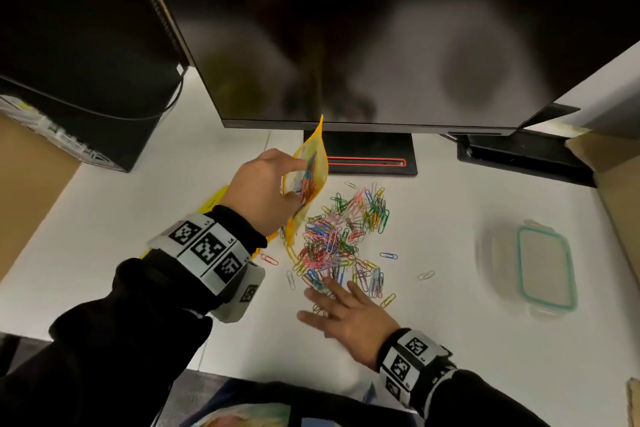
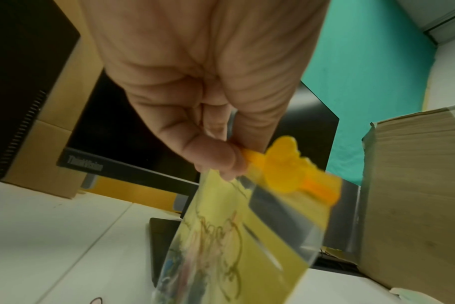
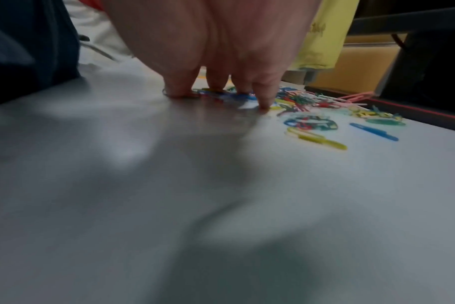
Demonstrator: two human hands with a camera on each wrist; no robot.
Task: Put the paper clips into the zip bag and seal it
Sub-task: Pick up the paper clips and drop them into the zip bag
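Head view: left hand (image 1: 266, 191) pinches zip bag (image 1: 306, 180) at 11 o'clock of paper clips (image 1: 341, 236) on tabletop (image 1: 450, 305); right hand (image 1: 346, 314), fingers spread flat, at 6 o'clock.
Left wrist: bag mouth pinched beside orange slider (image 2: 286, 166); it may sag and spill.
Right wrist: fingertips (image 3: 264, 102) press clips; they may scatter.

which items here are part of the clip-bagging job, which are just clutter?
Job:
- zip bag, held up by left hand
- paper clips, loose on the desk
- right hand, fingers spread on the clips

Clutter:
- monitor
- lidded plastic container
- cardboard box
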